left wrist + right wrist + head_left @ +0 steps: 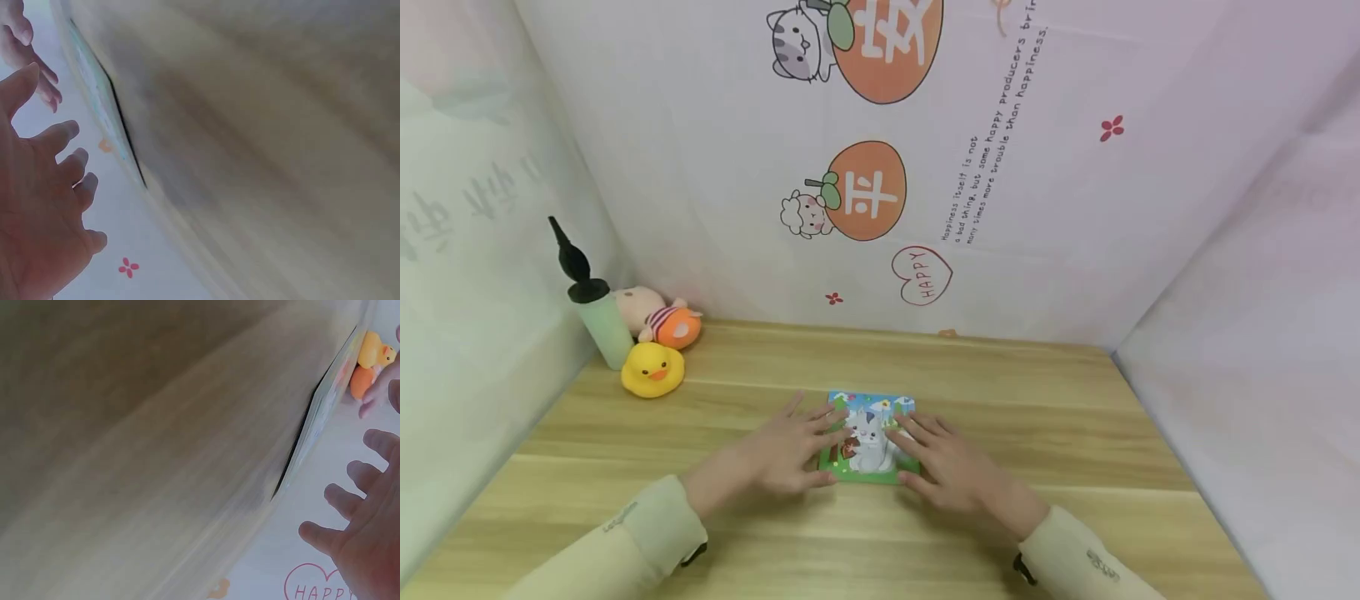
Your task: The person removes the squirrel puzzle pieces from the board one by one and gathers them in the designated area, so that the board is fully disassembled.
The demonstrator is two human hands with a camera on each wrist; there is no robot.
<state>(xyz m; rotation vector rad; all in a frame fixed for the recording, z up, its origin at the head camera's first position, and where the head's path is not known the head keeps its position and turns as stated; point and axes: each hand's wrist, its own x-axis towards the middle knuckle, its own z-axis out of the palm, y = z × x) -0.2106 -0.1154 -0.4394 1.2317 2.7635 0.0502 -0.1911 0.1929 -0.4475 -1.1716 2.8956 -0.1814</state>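
A flat, thin square picture board [871, 454] lies on the wooden table, printed with a grey cartoon animal on green and blue. In the left wrist view the board [103, 100] shows nearly edge-on, and likewise the board [319, 412] in the right wrist view. My left hand [790, 450] is at its left side, fingers spread and reaching over that edge. Over the right edge extends my right hand [951, 462], also with spread fingers. Both wrist views show the fingers slightly above the board, and neither hand grips anything.
At the table's back left stand a yellow rubber duck [653, 371], a pale green hand pump [604, 329] with a black nozzle, and a plush toy [651, 312] with an orange part. Printed cloth walls [1022, 275] border the wooden table [1022, 392] at the back and sides.
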